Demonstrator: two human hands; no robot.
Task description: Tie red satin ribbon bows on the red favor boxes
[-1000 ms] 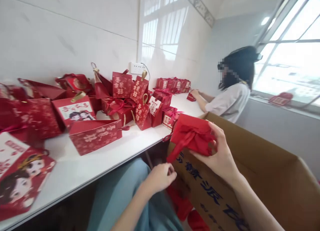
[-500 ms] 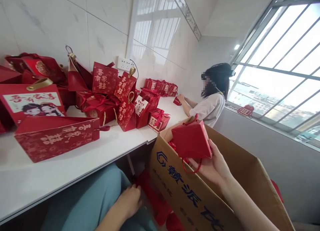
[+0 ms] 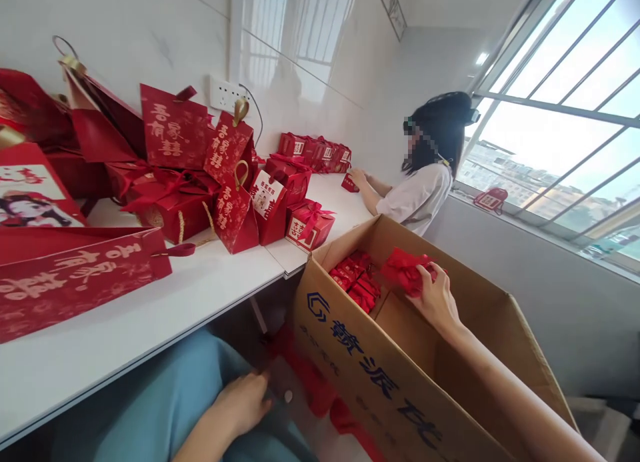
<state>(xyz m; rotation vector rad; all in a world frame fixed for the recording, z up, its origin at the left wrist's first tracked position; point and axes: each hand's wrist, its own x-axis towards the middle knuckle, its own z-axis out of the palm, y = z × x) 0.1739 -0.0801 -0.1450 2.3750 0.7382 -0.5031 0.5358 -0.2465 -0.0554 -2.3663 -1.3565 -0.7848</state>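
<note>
My right hand (image 3: 434,294) grips a red gift box (image 3: 404,270) with a ribbon on it, inside the large cardboard carton (image 3: 350,355). Its fingers are bent over the box's right side and top. Several other red gift boxes (image 3: 357,279) sit packed together in the carton's far left corner, to the left of the held one. On my thigh in blue-green trousers (image 3: 165,395) rests my left hand (image 3: 244,403), slightly blurred, its fingers loosely bent and no object visible in them.
Red gift boxes and bags (image 3: 173,135) crowd the white table (image 3: 210,275) on my left. A co-worker (image 3: 425,182) at the table's far end handles a small red box (image 3: 350,183). Red material (image 3: 320,395) lies below the carton. A barred window (image 3: 560,129) is at right.
My right hand has carried the red box from above the carton's near rim down into the carton. The view has shifted slightly, and my left hand stays on my lap.
</note>
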